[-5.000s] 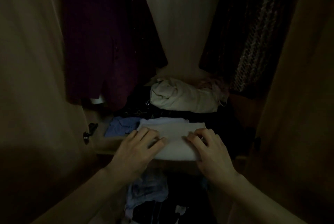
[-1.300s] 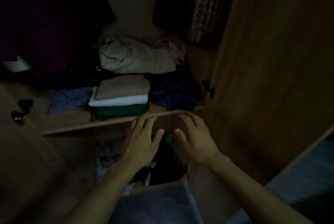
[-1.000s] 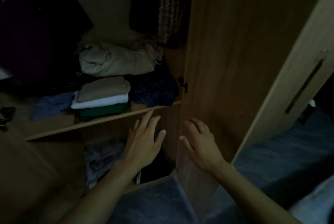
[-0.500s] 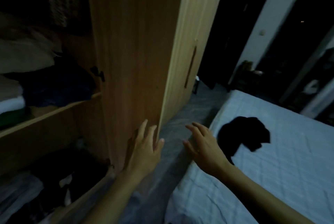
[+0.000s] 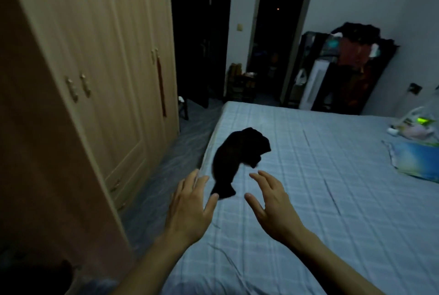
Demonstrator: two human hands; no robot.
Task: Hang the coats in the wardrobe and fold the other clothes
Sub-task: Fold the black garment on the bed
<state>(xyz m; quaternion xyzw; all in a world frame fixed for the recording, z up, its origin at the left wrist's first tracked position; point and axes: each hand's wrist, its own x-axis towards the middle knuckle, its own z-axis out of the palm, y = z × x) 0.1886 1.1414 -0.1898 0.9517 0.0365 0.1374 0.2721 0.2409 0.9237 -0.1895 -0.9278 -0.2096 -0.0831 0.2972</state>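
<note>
A crumpled black garment lies near the left edge of the bed, which has a light blue checked sheet. My left hand hovers just left of the garment's near end, fingers spread and holding nothing. My right hand hovers to its right, fingers spread, also holding nothing. The wardrobe stands on the left; its open door fills the near left, and the inside is out of view.
A narrow strip of floor runs between wardrobe and bed. Pillows and a plastic bag lie at the bed's far right. A dark rack with clothes stands by the far wall, next to two dark doorways.
My view has swung right, from the wardrobe shelf with folded clothes to the bed. Both hands have left the shelf and now reach toward the black garment.
</note>
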